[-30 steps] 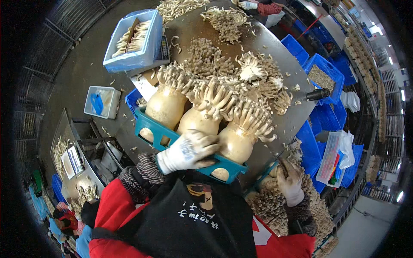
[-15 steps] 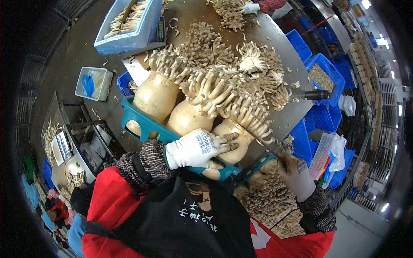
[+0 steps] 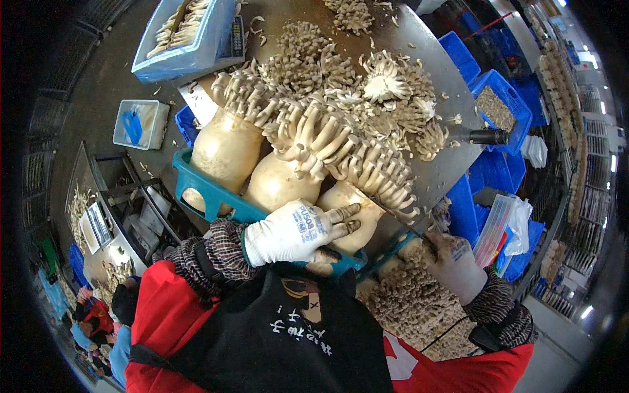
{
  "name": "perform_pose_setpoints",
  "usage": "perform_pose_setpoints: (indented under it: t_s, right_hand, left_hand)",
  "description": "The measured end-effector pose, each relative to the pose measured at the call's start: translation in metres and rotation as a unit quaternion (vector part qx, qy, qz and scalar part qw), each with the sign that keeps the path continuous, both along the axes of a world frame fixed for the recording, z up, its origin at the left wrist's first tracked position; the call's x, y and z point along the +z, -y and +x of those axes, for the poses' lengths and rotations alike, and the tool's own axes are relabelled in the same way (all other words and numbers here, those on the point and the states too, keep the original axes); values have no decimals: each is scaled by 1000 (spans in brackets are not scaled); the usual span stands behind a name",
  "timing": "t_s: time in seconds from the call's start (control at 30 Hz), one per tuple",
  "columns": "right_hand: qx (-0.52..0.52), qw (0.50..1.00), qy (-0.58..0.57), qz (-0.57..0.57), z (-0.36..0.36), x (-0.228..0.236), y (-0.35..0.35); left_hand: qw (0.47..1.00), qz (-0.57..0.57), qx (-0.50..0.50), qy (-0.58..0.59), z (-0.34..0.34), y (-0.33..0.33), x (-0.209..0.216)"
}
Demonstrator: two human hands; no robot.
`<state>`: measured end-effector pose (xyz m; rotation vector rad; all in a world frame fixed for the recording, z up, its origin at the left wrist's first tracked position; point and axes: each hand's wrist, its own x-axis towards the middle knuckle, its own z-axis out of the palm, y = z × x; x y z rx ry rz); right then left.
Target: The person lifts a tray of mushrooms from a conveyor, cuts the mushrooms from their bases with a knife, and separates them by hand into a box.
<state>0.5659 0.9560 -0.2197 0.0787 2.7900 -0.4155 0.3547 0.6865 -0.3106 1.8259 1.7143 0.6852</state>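
In a teal crate point(image 3: 226, 202) lie three rounded, cream-coloured mushroom grow bottles, each with a thick cluster of brown-capped mushrooms at its mouth. My gloved left hand point(image 3: 295, 230) grips the rightmost grow bottle point(image 3: 350, 236), with two fingers stretched over its side and the thumb lower down. My gloved right hand point(image 3: 453, 265) is closed round the handle of a thin knife point(image 3: 396, 215). Its blade lies across that bottle's neck, under the mushroom cluster point(image 3: 379, 180). The middle bottle point(image 3: 278, 183) and left bottle point(image 3: 226, 150) still carry their clusters.
Cut mushroom clusters point(image 3: 390, 85) are heaped on the metal table point(image 3: 452, 98). A second crate point(image 3: 393, 252) full of mushrooms is below my right hand. A blue lined bin point(image 3: 219, 49) stands at the far left, and blue crates point(image 3: 495, 173) line the right.
My right hand and the knife have shifted slightly right and down. Crate and bottles sit a little further left in the picture. The other person's glove at the far end has left the view.
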Motion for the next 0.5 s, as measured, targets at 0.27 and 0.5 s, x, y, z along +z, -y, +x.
perform_pose_setpoints:
  t_s: [0.27,0.5]
  right_hand:
    - [88,994,-55,25,-27,-53,-1]
    - [12,997,61,38,-35,-141,-2]
  left_hand:
    - [995,-37,-38,-83,2,-4,7]
    - [1000,-18,-6,-22,1,-8,8]
